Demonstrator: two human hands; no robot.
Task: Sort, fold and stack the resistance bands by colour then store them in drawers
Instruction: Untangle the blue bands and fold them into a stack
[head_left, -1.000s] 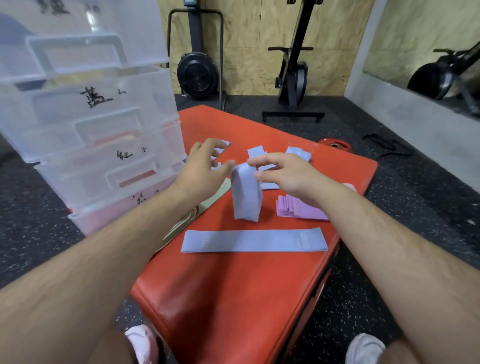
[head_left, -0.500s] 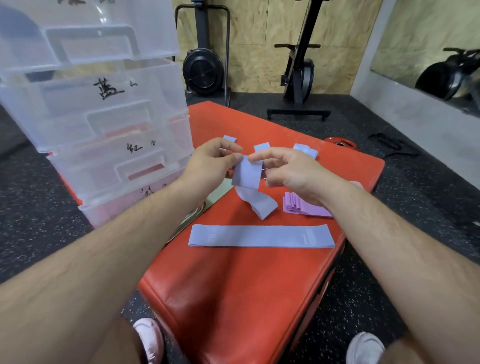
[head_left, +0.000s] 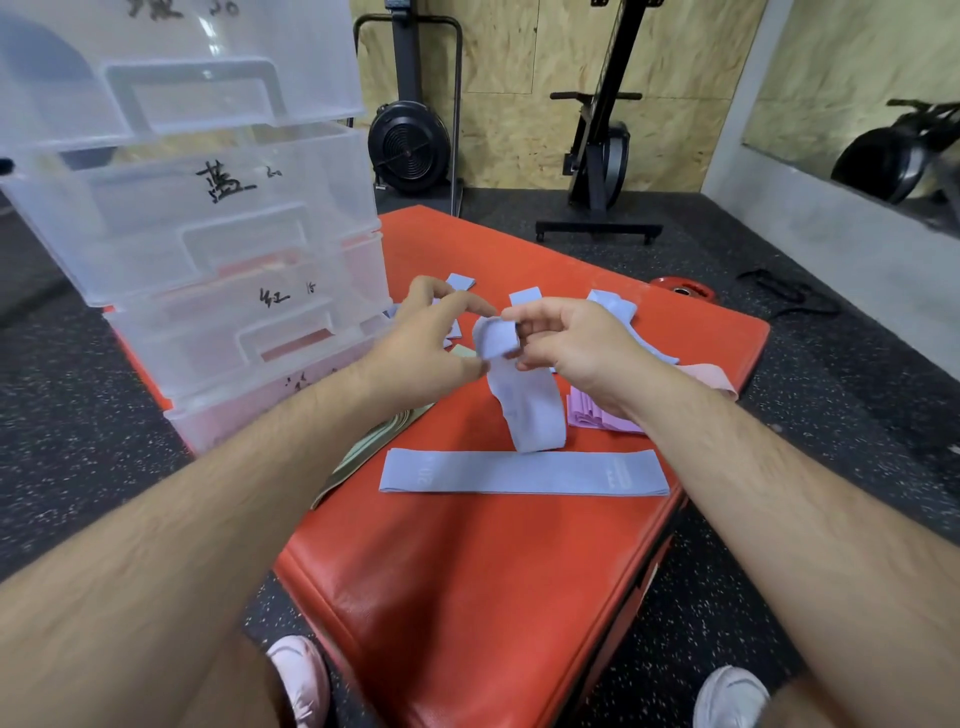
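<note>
A red padded box is standing on gym flooring — above it the left hand and right hand are pinching the folded top of a blue band, its tail hanging below the fingers.

red pad | flat blue band | lilac stack | green bands | drawers
</note>
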